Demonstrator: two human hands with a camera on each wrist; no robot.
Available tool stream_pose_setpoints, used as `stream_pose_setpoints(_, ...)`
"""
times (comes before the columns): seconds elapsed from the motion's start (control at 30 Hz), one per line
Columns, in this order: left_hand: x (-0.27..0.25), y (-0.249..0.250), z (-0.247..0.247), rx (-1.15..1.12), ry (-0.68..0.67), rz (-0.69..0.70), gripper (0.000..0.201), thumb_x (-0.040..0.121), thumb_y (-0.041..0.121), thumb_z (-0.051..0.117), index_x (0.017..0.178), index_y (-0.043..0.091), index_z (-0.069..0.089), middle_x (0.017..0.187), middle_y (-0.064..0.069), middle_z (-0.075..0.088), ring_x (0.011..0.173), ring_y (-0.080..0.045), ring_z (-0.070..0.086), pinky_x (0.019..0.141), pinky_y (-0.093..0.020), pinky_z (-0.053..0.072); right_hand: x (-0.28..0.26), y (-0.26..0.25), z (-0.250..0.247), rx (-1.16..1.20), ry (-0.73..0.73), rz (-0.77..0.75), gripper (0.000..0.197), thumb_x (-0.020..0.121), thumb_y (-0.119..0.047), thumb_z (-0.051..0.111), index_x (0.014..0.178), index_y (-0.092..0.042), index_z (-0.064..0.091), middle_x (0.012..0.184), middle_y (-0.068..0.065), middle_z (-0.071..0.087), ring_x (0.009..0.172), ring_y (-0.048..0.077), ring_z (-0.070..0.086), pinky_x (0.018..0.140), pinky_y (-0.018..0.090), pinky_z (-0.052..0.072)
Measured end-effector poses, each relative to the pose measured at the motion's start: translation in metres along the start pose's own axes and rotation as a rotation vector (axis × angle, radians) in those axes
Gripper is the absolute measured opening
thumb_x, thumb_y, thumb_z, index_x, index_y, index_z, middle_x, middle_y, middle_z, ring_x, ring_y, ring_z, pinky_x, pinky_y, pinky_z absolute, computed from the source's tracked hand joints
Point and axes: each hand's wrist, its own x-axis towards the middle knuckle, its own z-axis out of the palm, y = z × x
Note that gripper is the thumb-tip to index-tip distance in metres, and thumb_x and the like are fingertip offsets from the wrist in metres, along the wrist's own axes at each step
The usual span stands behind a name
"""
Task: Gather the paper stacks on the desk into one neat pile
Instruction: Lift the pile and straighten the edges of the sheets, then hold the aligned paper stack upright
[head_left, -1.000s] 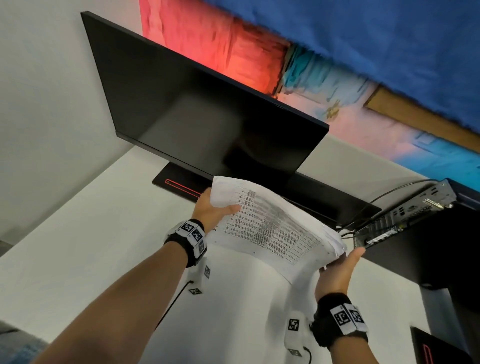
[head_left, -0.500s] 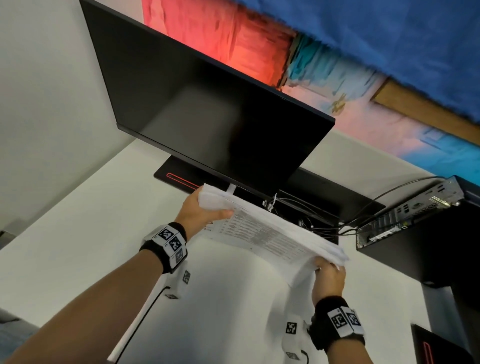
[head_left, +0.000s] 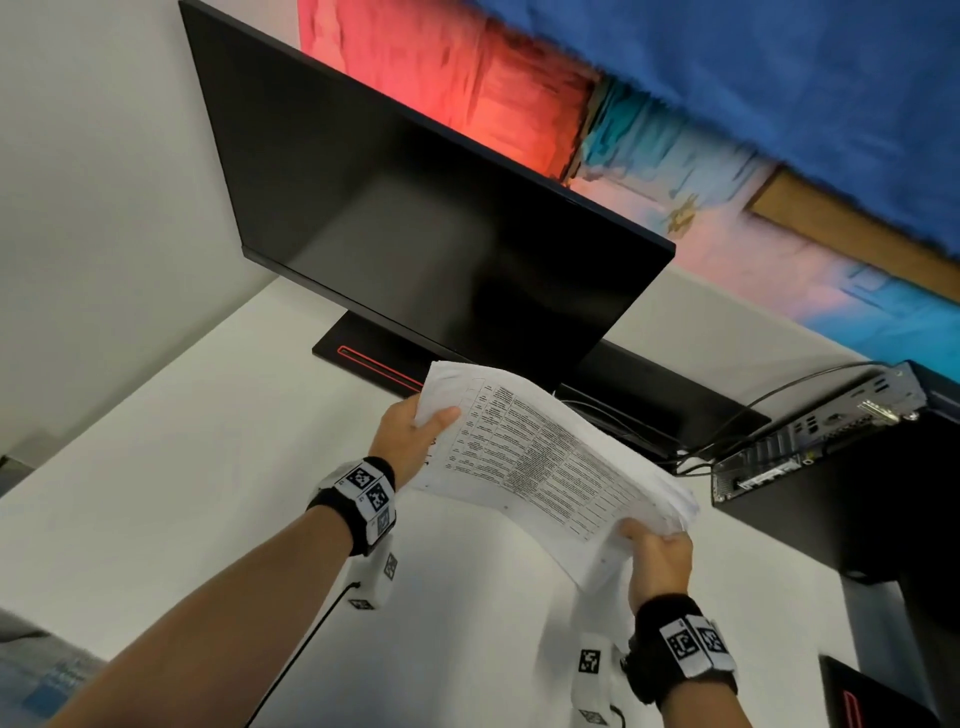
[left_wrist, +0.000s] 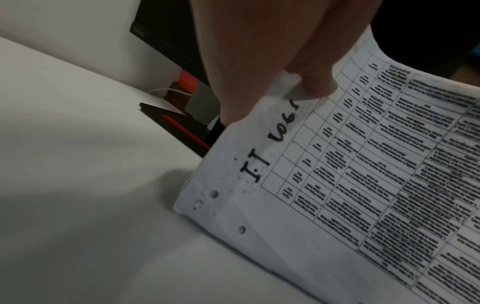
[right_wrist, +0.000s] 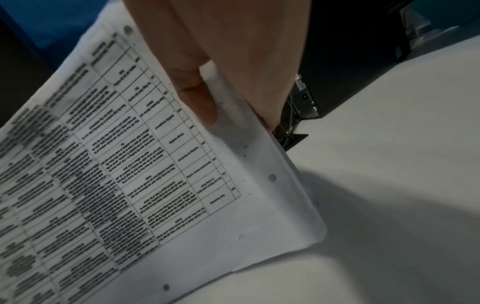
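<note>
Left hand (head_left: 410, 436) pinches the far-left edge of the papers (head_left: 550, 467), thumb on top of the printed sheet and fingers beneath; the left wrist view shows the thumb (left_wrist: 311, 82) pressing just above a handwritten mark near the punched holes. The papers, a thick sheaf with a printed table uppermost, are held in the air over the white desk (head_left: 156, 493), in front of the monitor (head_left: 441, 234) and its stand, sagging slightly between the two grips. Right hand (head_left: 660, 566) grips the near-right edge, thumb (right_wrist: 200, 98) on top and fingers curled under; the sheet edges at this end look fanned and uneven. A small computer (head_left: 815, 431) with cables sits on a black unit at far right.

Step in hand, as judged: squaring up the gathered sheaf. No other stack appears on the visible desk, so gathering seems largely done. The next move likely calls for standing the sheaf on one edge, tapping it on the desk until the edges align, then laying it flat, with grips loose enough for the sheets to slide.
</note>
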Motion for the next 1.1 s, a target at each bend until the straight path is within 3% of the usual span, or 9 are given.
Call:
stream_pose_setpoints(0.17,0.002,0.027,-0.008,0.089,-0.069,0.139,0.017,0.093,0.022,0.066,0.11,0.018,0.07,0.099,0.007,0.076,0.087,0.0,0.073,0.076,-0.024,0.059,0.002,-0.026,-0.006,-0.248,0.047,-0.354,0.076,0.076,0.0,0.078,0.14,-0.016,0.04,0.139,0.014,0.049,0.13,0.028,0.046,0.109,0.038,0.038)
stream_pose_setpoints(0.33,0.005,0.083,-0.023,0.409,-0.162,0.445,0.03,0.09,0.034,0.068,0.08,0.006,0.063,0.077,-0.006,0.064,0.07,-0.018,0.06,0.067,-0.02,0.049,-0.015,-0.07,0.01,-0.559,-0.174,-0.88,0.087,0.081,-0.032,0.077,0.152,-0.012,0.032,0.15,-0.001,0.039,0.135,-0.005,0.029,0.109,0.014,0.027)
stream_pose_setpoints(0.47,0.002,0.13,-0.033,0.527,-0.17,0.694,0.034,0.088,0.03,0.071,0.065,0.015,0.05,0.061,0.005,0.046,0.056,-0.003,0.041,0.057,-0.01,0.035,-0.025,-0.088,0.027,-0.651,-0.473,-0.776,0.076,0.092,-0.042,0.062,0.155,-0.025,0.024,0.148,-0.01,0.045,0.132,0.003,0.044,0.104,0.025,0.04)
stream_pose_setpoints(0.6,0.009,0.153,-0.043,0.511,-0.097,0.736,0.041,0.084,0.032,0.076,0.058,0.024,0.045,0.059,0.009,0.043,0.055,-0.002,0.041,0.057,-0.01,0.032,-0.044,-0.088,0.049,-0.523,-0.534,-0.735,0.025,0.1,-0.033,0.048,0.125,-0.031,0.052,0.113,-0.005,0.069,0.105,0.013,0.068,0.084,0.029,0.06)
stream_pose_setpoints(0.67,0.011,0.158,-0.047,0.528,-0.008,0.739,0.032,0.082,0.038,0.077,0.068,0.015,0.059,0.071,0.006,0.056,0.072,0.002,0.049,0.069,-0.014,0.038,-0.055,-0.086,0.062,-0.415,-0.497,-0.738,0.017,0.101,-0.027,0.048,0.115,-0.029,0.058,0.105,-0.004,0.071,0.097,0.013,0.07,0.08,0.028,0.06)
stream_pose_setpoints(0.73,0.012,0.158,-0.05,0.573,0.162,0.776,0.046,0.076,0.044,0.079,0.105,0.011,0.066,0.109,0.0,0.063,0.108,-0.014,0.051,0.095,-0.029,0.041,-0.064,-0.082,0.074,-0.315,-0.481,-0.69,0.015,0.101,-0.025,0.05,0.11,-0.029,0.061,0.101,-0.005,0.072,0.093,0.011,0.071,0.08,0.027,0.06)
stream_pose_setpoints(0.87,0.01,0.121,-0.066,0.451,0.424,0.49,0.099,0.066,0.046,0.086,0.14,0.002,0.036,0.138,-0.009,0.038,0.13,-0.025,0.037,0.112,-0.036,0.032,-0.079,-0.072,0.09,-0.065,-0.477,-0.491,0.021,0.101,-0.016,0.049,0.114,-0.015,0.066,0.105,-0.003,0.075,0.097,0.007,0.072,0.083,0.023,0.058)
stream_pose_setpoints(1.0,-0.002,0.032,-0.091,0.132,-0.011,-0.106,0.096,0.069,0.073,0.072,0.143,0.018,0.044,0.138,0.003,0.059,0.129,-0.02,0.056,0.108,-0.042,0.045,-0.093,-0.052,0.108,0.03,-0.548,-0.334,0.027,0.103,-0.018,0.046,0.122,-0.016,0.064,0.111,-0.003,0.077,0.103,0.011,0.073,0.082,0.024,0.058)
stream_pose_setpoints(1.1,-0.023,-0.003,-0.104,-0.016,-0.096,-0.235,0.066,0.085,0.06,0.064,0.137,0.02,0.059,0.126,0.003,0.07,0.118,-0.019,0.064,0.107,-0.044,0.047,-0.102,-0.034,0.121,-0.042,-0.659,-0.243,0.033,0.103,-0.022,0.045,0.131,-0.017,0.06,0.12,-0.002,0.074,0.112,0.015,0.07,0.095,0.037,0.055)
